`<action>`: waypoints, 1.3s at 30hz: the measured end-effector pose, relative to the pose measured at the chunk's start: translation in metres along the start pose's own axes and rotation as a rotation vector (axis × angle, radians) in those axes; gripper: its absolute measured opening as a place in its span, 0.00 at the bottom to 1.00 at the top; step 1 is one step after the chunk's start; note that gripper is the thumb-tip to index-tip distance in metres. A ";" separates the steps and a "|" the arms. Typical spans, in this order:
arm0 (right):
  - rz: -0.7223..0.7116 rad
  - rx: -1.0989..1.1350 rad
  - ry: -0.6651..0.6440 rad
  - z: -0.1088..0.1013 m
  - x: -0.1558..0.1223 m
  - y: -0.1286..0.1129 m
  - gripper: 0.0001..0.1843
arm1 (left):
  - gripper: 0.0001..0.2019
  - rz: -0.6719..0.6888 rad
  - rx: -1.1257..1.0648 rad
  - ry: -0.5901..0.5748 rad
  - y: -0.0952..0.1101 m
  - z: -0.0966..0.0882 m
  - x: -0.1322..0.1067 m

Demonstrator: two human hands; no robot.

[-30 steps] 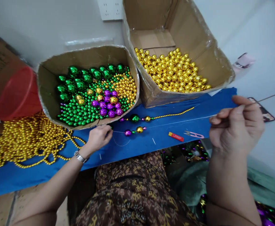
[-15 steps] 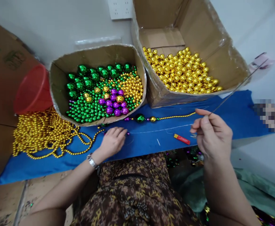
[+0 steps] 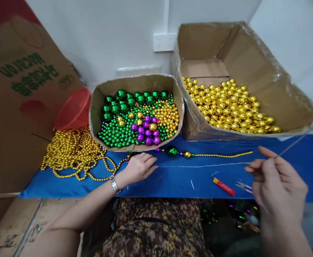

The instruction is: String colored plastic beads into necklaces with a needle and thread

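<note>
My left hand [image 3: 139, 167], palm down and fingers together, covers part of a beaded string beside the smaller box. A white thread [image 3: 199, 166] runs from beneath its fingertips across the blue cloth to my right hand [image 3: 276, 175]. That hand pinches a long thin needle [image 3: 293, 145], blurred and slanting up to the right; where thread and needle join is hidden. Just behind the thread lies a bead strand [image 3: 220, 155] of small gold beads, with a big green bead [image 3: 172, 151] and a gold bead [image 3: 187, 154] toward its left end.
A cardboard box [image 3: 97, 84] holds green, purple and gold beads; a larger box [image 3: 196, 137] holds gold ones. Gold bead chains [image 3: 73, 150] are heaped by a red basin [image 3: 74, 109]. A red lighter [image 3: 224, 186] and small snips [image 3: 244, 186] lie near the front edge.
The view has shifted up and left, so boxes and cloth appear lower and further right. My right hand has come nearer, revealing the snips. Both hands keep their grip.
</note>
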State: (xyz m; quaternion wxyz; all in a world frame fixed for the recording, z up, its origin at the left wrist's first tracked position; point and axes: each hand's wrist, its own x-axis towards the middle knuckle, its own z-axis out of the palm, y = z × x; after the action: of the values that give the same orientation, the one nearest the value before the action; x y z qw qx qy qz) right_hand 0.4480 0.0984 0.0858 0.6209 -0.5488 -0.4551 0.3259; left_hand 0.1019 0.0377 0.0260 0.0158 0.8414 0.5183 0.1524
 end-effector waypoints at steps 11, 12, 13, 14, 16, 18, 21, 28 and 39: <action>-0.056 -0.349 -0.419 0.016 -0.026 0.028 0.21 | 0.26 -0.802 0.061 0.231 -0.192 -0.067 0.094; -0.080 -0.371 -0.446 0.020 -0.028 0.030 0.20 | 0.27 -0.810 0.056 0.210 -0.200 -0.065 0.100; -0.107 -0.398 -0.472 0.025 -0.030 0.032 0.19 | 0.29 -0.817 0.050 0.190 -0.205 -0.061 0.105; -0.138 -0.424 -0.499 0.029 -0.032 0.033 0.17 | 0.29 -0.822 0.043 0.173 -0.207 -0.059 0.109; -0.206 -0.460 -0.552 0.037 -0.036 0.034 0.15 | 0.29 -0.831 0.047 0.163 -0.207 -0.056 0.115; -0.281 -0.462 -0.602 0.044 -0.040 0.036 0.13 | 0.27 -0.866 -0.042 0.241 -0.201 -0.058 0.115; -0.396 -0.424 -0.660 0.055 -0.046 0.040 0.12 | 0.22 -0.870 -0.633 0.475 -0.177 -0.066 0.104; -0.639 -0.444 -0.622 0.078 -0.058 0.036 0.11 | 0.16 -0.689 -1.823 0.487 -0.073 -0.058 0.055; -0.686 -0.520 -0.768 0.077 -0.074 0.031 0.15 | 0.11 -0.718 -1.939 0.573 -0.011 -0.032 0.044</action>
State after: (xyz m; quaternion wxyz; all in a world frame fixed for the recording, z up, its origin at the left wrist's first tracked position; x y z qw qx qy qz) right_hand 0.3526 0.0669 0.0391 0.3261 -0.3466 -0.8650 0.1590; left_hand 0.1018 0.0775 0.0648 0.5985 0.2013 0.3777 0.6772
